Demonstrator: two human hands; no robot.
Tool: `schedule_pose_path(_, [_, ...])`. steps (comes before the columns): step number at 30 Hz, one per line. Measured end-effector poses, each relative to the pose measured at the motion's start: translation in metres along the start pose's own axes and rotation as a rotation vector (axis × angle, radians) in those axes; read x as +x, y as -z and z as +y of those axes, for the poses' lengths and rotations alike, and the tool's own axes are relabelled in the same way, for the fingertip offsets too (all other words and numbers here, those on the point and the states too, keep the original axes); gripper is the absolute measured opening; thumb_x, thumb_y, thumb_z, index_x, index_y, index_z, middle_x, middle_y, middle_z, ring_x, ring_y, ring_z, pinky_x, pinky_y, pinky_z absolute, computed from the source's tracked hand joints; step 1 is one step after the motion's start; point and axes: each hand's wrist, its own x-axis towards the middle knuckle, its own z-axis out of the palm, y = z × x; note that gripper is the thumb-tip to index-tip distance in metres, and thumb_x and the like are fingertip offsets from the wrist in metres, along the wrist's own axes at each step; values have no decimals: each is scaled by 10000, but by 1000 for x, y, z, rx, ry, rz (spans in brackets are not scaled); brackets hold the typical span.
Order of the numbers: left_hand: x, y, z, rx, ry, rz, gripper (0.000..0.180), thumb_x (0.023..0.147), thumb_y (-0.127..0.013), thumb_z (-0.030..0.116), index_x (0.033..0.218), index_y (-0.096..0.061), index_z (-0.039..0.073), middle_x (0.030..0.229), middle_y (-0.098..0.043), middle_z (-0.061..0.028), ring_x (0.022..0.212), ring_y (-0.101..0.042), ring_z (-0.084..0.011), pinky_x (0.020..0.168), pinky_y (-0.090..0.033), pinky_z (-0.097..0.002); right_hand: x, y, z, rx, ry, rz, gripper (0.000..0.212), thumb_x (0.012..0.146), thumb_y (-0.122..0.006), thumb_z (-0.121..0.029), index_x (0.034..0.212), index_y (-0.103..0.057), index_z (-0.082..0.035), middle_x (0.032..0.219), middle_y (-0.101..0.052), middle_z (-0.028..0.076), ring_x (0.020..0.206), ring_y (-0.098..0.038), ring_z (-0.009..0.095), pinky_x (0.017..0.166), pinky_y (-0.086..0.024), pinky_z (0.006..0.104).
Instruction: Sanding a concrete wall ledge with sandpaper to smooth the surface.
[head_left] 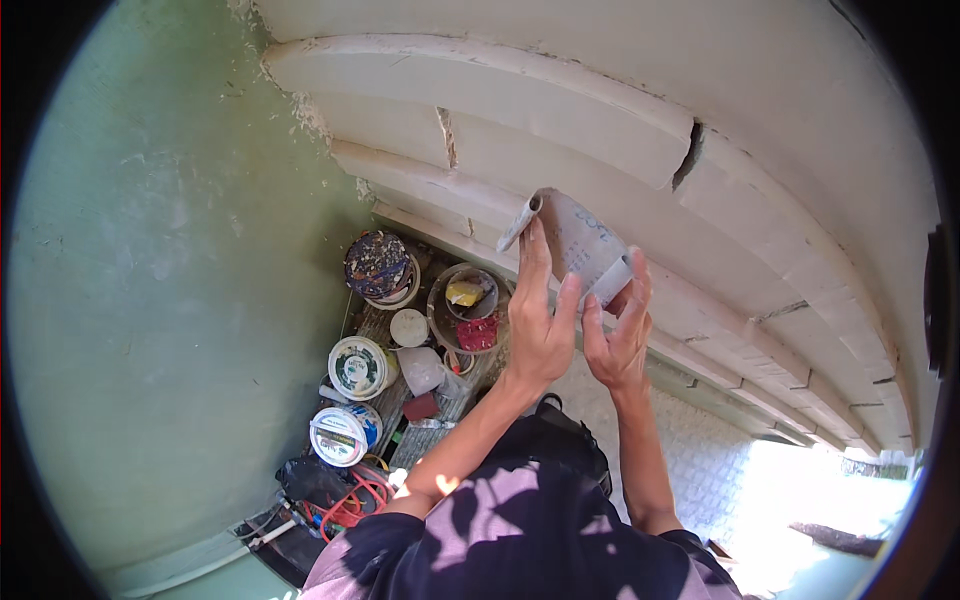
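A sheet of sandpaper [580, 238] with both ends curled into rolls is raised in front of me, its pale printed back toward me. My left hand [541, 325] grips its left curled end, fingers behind and partly hidden. Around the right rolled end, my right hand [618, 345] is closed, with the thumb low and the fingers bent over the edge. Behind the sheet runs a pale, ribbed, curved hull-like surface [480, 100]; I cannot tell whether the sheet touches it.
Left of my arms, a wooden bench [435, 425] carries lidded tubs [362, 367], a paint-crusted bucket [377, 265] and a round basin [440, 310] holding a yellow sponge-like piece [465, 291] and red cloth [478, 333]. Red cables [355, 500] lie lower left. A greenish wall [170, 300] stands left.
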Motion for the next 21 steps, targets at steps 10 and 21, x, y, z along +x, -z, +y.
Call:
schedule_pose_path(10, [38, -98, 17, -189, -84, 30, 747, 1073, -348, 351, 1573, -68, -128, 1662, -126, -303, 1558, -133, -377, 1241, -156, -414, 55, 85, 34, -259, 354, -154, 530, 836, -672, 127, 1324, -532, -24, 1194, -680, 186, 932, -711, 339, 649, -591, 361])
schedule_pose_path(21, [83, -104, -8, -173, -89, 169, 796, 1090, -244, 454, 1577, 53, -102, 1665, 122, -302, 1536, 165, -449, 1245, 58, -495, 87, 59, 34, -258, 344, -210, 574, 835, -690, 111, 1370, -556, -47, 1277, -677, 161, 950, -727, 284, 733, -615, 356])
